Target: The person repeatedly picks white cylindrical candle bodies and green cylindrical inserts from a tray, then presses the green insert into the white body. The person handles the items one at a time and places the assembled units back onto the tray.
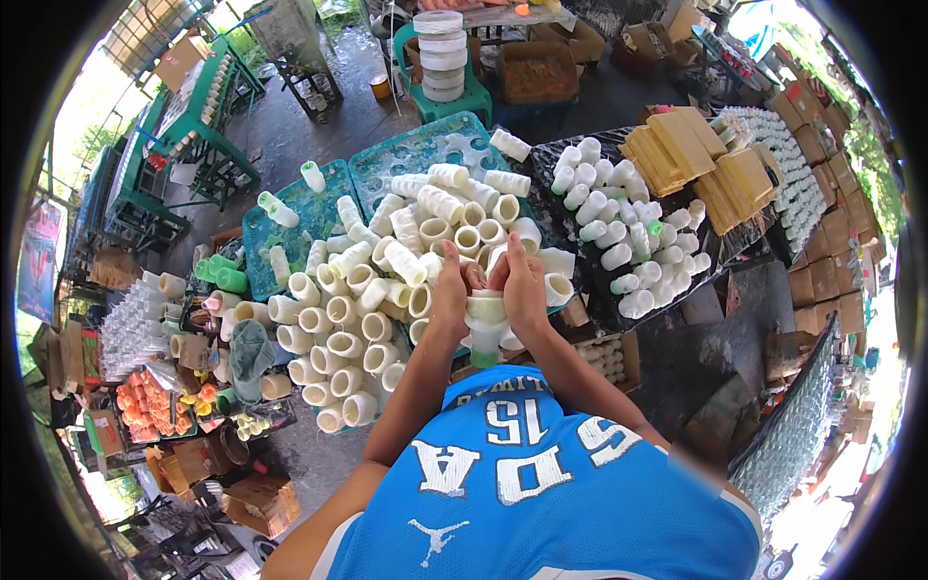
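White plastic cup (485, 311), seemingly clasped between left hand (450, 290) and right hand (523, 288) fingers.

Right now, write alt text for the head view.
Both hands, left and right, grip a white plastic cup piece above a heap of white cups on teal trays. A blue jersey fills the foreground.

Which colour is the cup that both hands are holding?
White. The cup is between the left hand and right hand; head view.
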`<state>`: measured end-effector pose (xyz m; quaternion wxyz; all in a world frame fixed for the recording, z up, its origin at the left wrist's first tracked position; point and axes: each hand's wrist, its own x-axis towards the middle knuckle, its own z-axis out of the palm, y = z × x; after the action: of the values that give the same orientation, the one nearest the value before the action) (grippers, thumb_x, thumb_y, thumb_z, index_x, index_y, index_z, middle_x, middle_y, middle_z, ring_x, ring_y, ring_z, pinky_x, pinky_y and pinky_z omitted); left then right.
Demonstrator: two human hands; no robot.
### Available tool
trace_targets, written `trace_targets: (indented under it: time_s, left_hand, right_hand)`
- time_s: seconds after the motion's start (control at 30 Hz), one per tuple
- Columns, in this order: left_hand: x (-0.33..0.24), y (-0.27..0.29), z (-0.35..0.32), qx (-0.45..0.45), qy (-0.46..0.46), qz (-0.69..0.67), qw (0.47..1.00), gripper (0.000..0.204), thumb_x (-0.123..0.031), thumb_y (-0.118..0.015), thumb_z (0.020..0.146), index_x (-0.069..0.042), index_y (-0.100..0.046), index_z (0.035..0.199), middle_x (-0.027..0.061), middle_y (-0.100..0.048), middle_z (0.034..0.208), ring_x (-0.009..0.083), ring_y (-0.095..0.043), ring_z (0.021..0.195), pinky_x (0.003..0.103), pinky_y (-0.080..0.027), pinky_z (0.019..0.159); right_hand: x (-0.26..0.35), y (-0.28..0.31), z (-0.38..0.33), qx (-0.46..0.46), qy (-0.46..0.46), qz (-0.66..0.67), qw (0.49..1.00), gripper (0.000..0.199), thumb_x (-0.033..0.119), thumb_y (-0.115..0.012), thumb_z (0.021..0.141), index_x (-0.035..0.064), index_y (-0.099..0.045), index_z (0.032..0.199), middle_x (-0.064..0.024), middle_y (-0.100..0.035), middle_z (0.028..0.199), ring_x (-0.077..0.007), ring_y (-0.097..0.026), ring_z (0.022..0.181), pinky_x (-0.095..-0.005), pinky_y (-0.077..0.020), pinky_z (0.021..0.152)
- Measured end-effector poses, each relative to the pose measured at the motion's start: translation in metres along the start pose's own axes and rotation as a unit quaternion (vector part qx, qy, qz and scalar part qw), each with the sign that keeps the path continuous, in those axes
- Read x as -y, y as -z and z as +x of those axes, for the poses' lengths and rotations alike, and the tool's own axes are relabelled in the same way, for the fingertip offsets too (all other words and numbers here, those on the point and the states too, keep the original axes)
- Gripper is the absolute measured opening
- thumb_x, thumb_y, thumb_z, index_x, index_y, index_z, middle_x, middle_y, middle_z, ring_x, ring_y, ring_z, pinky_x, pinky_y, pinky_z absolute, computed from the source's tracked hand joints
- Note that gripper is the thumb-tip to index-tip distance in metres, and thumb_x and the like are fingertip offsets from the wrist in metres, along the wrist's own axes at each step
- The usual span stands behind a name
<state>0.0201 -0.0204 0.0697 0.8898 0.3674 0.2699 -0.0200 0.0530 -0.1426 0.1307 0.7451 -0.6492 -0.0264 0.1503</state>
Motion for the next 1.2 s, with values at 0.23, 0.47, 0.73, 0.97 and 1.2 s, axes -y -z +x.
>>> trace_targets:
  time_s: [0.23,0.47,0.73,0.97,1.2]
  left_hand:
    - [0.012,0.037,0.031,-0.09,0.059,-0.068,0.992,0.08,-0.069,-0.021,0.111,-0.003,-0.067,0.11,0.0153,-0.076,0.109,0.0327,-0.073,0.103,0.05,-0.056,0.102]
    - [0.011,0.04,0.023,-0.036,-0.014,-0.104,0.994,0.074,-0.068,-0.024,0.113,-0.012,-0.054,0.074,0.0019,-0.057,0.072,0.0173,-0.053,0.068,0.037,-0.049,0.068]
    - [0.013,0.004,-0.001,-0.14,-0.069,0.041,0.987,0.074,-0.067,-0.028,0.113,-0.014,-0.05,0.066,-0.0009,-0.052,0.066,0.0137,-0.051,0.065,0.03,-0.042,0.064]
    - [0.005,-0.029,-0.036,-0.028,-0.239,0.21,0.948,0.06,-0.047,-0.039,0.116,0.004,-0.069,0.126,0.0139,-0.071,0.115,0.0198,-0.067,0.111,0.033,-0.05,0.099]
    - [-0.004,-0.035,-0.056,0.22,-0.119,-0.008,0.968,0.049,-0.025,-0.052,0.115,-0.003,-0.044,0.159,0.0089,-0.053,0.152,0.0166,-0.049,0.142,0.032,-0.037,0.119]
  right_hand:
    - [0.013,-0.015,-0.034,0.083,0.317,-0.361,0.873,0.028,0.025,-0.064,0.107,-0.0014,-0.067,0.117,-0.0187,-0.064,0.12,-0.0316,-0.061,0.114,-0.0459,-0.0483,0.099]
    - [-0.009,-0.01,-0.031,0.168,0.283,-0.414,0.849,0.035,0.021,-0.061,0.106,-0.0013,-0.059,0.134,-0.0229,-0.057,0.125,-0.0428,-0.051,0.121,-0.0515,-0.0407,0.106]
    - [0.005,-0.006,-0.004,0.115,0.195,-0.318,0.92,0.036,0.022,-0.059,0.11,-0.0038,-0.072,0.089,-0.016,-0.064,0.079,-0.0319,-0.064,0.073,-0.0433,-0.0499,0.069]
    - [0.009,-0.005,0.025,-0.024,0.063,-0.068,0.995,0.063,0.033,-0.054,0.116,-0.0033,-0.066,0.066,-0.0051,-0.069,0.07,-0.01,-0.055,0.067,-0.0298,-0.0454,0.068]
    - [-0.006,0.006,0.03,-0.129,0.09,-0.038,0.987,0.057,0.031,-0.057,0.114,-0.0022,-0.068,0.069,-0.001,-0.063,0.063,-0.0069,-0.051,0.061,-0.0288,-0.0421,0.061]
